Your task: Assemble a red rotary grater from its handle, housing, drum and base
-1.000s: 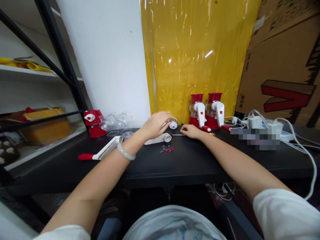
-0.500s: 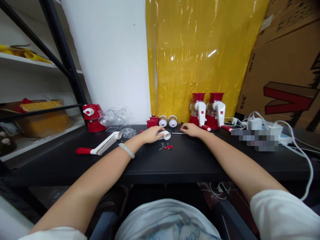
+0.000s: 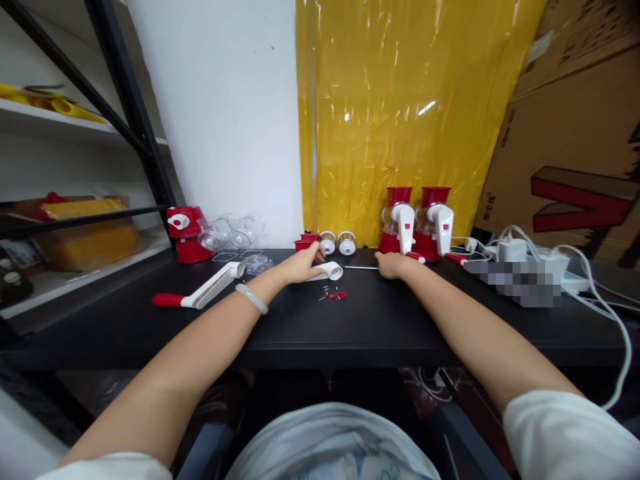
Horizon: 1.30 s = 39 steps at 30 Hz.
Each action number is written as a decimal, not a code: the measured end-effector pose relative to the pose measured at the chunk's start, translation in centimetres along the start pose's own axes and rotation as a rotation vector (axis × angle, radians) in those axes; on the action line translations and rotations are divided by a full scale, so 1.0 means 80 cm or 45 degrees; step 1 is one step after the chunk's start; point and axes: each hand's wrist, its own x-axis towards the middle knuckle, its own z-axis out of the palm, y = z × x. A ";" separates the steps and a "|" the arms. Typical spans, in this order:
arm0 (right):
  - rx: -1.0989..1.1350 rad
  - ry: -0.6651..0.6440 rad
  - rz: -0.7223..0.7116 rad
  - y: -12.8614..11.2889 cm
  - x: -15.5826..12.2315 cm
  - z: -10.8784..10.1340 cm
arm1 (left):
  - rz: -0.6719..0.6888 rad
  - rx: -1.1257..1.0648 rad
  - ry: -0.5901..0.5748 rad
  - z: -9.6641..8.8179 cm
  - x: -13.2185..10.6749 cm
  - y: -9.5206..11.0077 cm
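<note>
My left hand (image 3: 299, 265) lies on the black table (image 3: 350, 327) with its fingers closed over the left end of a white crank arm (image 3: 332, 271). My right hand (image 3: 393, 265) is curled shut at the end of a thin metal tool (image 3: 360, 267) whose shaft points left toward the crank arm. A few small screws and red bits (image 3: 335, 294) lie just in front of both hands. Behind the left hand stand a small red part (image 3: 305, 242) and two round white-capped pieces (image 3: 337, 242). A bracelet sits on my left wrist.
Two red-and-white hand grinders (image 3: 417, 223) stand at the back by the yellow plastic sheet. A second white crank with a red grip (image 3: 200, 293) lies to the left, near a red base (image 3: 184, 233) and clear cups (image 3: 235, 233). Chargers and cables (image 3: 530, 257) lie at the right.
My left hand came down from the round pieces at the back onto the white crank arm. My right hand has slid a little to the right along the table.
</note>
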 end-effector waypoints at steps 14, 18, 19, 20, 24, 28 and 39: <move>-0.220 -0.072 0.219 -0.023 -0.027 -0.012 | 0.092 0.592 0.069 -0.015 -0.004 0.038; -0.236 0.008 0.311 -0.027 -0.022 -0.007 | -0.044 0.610 -0.196 -0.014 -0.006 0.061; -0.239 0.025 0.309 -0.027 -0.022 -0.006 | -0.061 0.615 -0.253 -0.013 -0.007 0.064; -0.241 0.044 0.302 -0.026 -0.024 -0.006 | -0.069 0.617 -0.301 -0.012 -0.007 0.066; -0.257 0.072 0.249 -0.026 -0.037 -0.012 | -0.094 0.562 -0.374 -0.010 -0.009 0.064; -0.279 0.101 0.190 -0.026 -0.047 -0.019 | -0.096 0.401 -0.381 -0.008 -0.009 0.060; -0.252 0.091 0.109 -0.028 -0.052 -0.026 | -0.166 0.147 -0.488 -0.004 -0.006 0.046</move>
